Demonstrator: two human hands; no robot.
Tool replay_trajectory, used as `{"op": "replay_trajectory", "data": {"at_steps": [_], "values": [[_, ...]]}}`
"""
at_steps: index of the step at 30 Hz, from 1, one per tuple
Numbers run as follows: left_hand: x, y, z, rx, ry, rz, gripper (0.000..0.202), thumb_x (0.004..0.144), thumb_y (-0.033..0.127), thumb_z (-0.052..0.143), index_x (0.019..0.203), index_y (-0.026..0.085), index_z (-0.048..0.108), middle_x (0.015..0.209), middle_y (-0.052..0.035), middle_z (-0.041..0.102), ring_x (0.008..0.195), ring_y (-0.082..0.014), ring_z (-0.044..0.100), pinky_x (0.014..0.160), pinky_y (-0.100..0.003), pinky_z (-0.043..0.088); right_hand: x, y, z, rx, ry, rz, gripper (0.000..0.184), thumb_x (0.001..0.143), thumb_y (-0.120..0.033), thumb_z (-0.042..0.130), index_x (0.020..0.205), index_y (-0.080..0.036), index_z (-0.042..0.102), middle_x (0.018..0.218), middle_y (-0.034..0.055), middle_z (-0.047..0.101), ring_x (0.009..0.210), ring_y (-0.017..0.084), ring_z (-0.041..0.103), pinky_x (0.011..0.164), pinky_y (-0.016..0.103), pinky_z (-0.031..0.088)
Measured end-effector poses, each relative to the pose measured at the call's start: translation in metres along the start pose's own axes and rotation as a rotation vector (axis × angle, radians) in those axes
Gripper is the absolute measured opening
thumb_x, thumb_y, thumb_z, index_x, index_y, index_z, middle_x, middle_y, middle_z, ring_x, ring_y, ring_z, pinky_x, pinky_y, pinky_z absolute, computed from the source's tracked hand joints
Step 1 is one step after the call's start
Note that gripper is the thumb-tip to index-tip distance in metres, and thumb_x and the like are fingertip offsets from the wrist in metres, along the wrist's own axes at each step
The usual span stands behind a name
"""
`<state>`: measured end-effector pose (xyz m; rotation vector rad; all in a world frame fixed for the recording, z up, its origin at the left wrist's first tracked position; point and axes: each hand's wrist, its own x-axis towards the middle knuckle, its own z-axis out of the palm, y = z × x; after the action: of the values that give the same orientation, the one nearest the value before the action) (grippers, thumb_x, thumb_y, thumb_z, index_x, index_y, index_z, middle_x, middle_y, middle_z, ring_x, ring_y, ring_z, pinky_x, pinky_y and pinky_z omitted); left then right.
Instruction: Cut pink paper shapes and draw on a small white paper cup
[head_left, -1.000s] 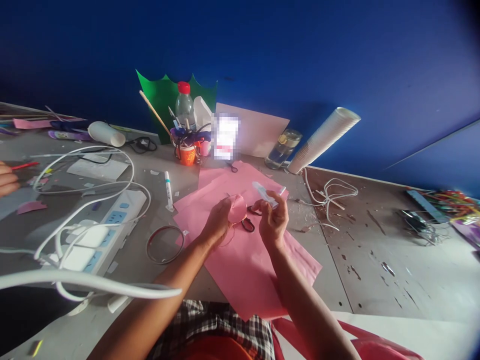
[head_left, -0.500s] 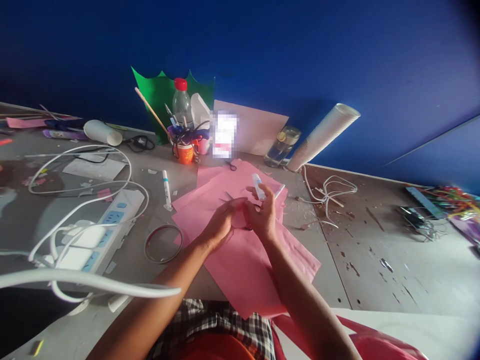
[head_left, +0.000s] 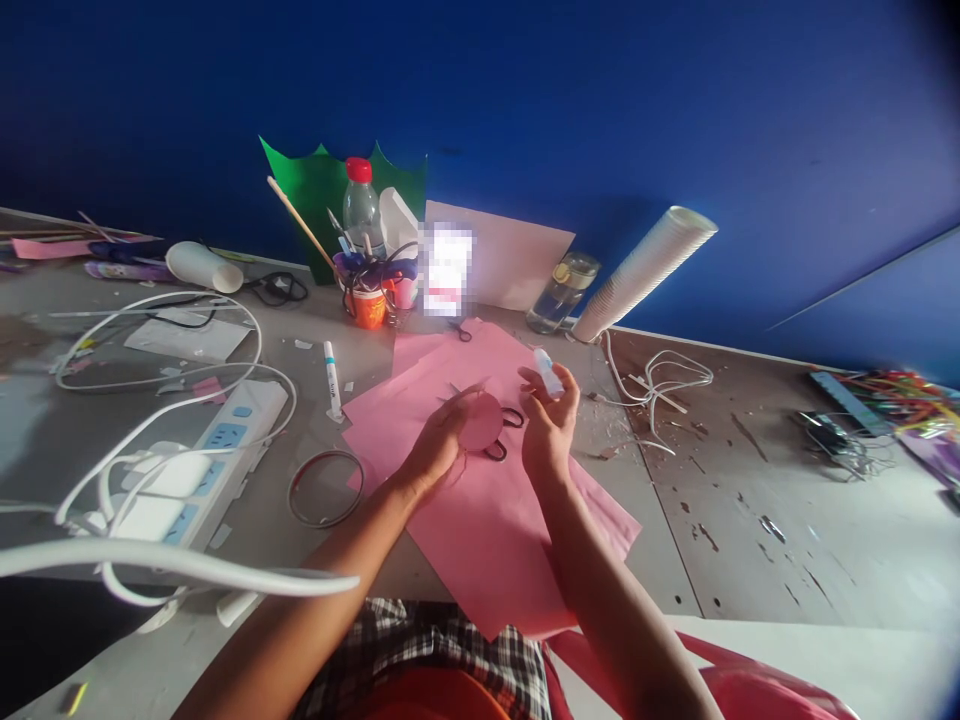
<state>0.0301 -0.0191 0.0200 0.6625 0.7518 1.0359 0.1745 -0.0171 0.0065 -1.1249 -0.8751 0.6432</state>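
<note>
A round pink paper disc [head_left: 480,421] is held by its left edge between the fingers of my left hand [head_left: 437,440], above the pink paper sheets [head_left: 487,540]. My right hand [head_left: 550,425] is closed around a small white tube with blue print [head_left: 547,372], whose upper end sticks up past the fingers. There is a gap between the tube and the disc. Scissors with dark handles [head_left: 512,418] lie on the pink sheets between my hands, their blades partly hidden by the disc and my left hand.
A roll of tape [head_left: 326,488], a marker [head_left: 332,375] and a power strip [head_left: 225,450] with white cables lie to the left. Behind stand a lit phone [head_left: 448,268], pen cups [head_left: 369,308], a water bottle [head_left: 562,290] and a leaning stack of paper cups [head_left: 645,275].
My right hand has moved away to the right with the white tube, leaving the disc in my left hand. The disc's face and the scissors' handles now show more fully.
</note>
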Motion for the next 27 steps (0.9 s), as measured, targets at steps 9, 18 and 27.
{"op": "replay_trajectory", "data": {"at_steps": [9,18,27], "values": [[-0.002,0.004,0.006,-0.107,0.012,-0.015,0.071,0.083,0.048,0.075,0.144,0.019,0.052,0.119,-0.0134,0.072,0.105,-0.0268,0.07,0.09,-0.04,0.057,-0.011,-0.009,0.004,0.005,-0.167,0.155,0.052,0.077,-0.034,0.071,0.123,-0.026,0.048,0.099,0.0046,0.075,0.071,0.014,0.065,0.066,0.03,0.052],[0.004,-0.014,-0.008,0.044,-0.03,0.023,0.057,0.08,0.048,0.078,0.131,0.024,0.067,0.138,-0.0105,0.065,0.135,-0.0321,0.054,0.114,-0.045,0.041,-0.016,-0.001,0.006,-0.105,-0.176,0.235,0.05,0.076,-0.03,0.072,0.123,-0.026,0.054,0.083,-0.0017,0.07,0.066,0.013,0.06,0.06,0.026,0.05],[0.004,-0.011,-0.002,0.094,-0.163,-0.03,0.052,0.069,0.017,0.075,0.121,0.017,0.068,0.109,-0.0098,0.074,0.096,-0.0248,0.069,0.084,-0.036,0.054,-0.016,0.0,0.006,-0.1,-0.125,0.14,0.045,0.077,-0.029,0.069,0.119,-0.025,0.054,0.071,-0.0061,0.06,0.059,0.011,0.054,0.055,0.024,0.046]]}}
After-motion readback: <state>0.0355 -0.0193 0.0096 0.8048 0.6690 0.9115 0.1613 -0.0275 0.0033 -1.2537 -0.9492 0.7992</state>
